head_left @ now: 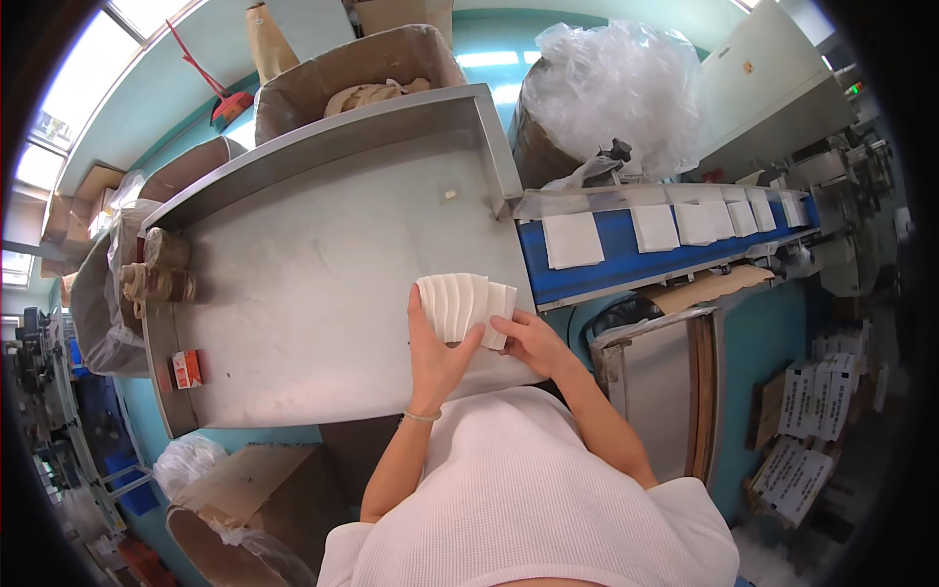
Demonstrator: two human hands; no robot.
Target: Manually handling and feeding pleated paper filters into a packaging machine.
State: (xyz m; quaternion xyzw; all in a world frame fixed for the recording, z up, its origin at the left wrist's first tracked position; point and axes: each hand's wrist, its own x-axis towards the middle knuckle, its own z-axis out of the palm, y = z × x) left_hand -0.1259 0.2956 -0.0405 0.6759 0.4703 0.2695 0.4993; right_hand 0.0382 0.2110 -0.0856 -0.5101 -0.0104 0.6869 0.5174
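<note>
1 head-worn fisheye view looks steeply down from close above onto the steel table [323, 293]; the blue conveyor [626, 249] bends toward its right rim; no second view.

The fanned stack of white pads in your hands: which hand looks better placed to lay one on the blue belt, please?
Probably the right hand: it grips the stack of white pads on the edge nearest the blue belt, while the left hand supports it from the far side.

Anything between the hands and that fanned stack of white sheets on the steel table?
Nothing visible. The left hand grips the fanned stack of white sheets from below, thumb on its face. The right hand touches its lower right edge. The steel table around the stack is bare.
</note>
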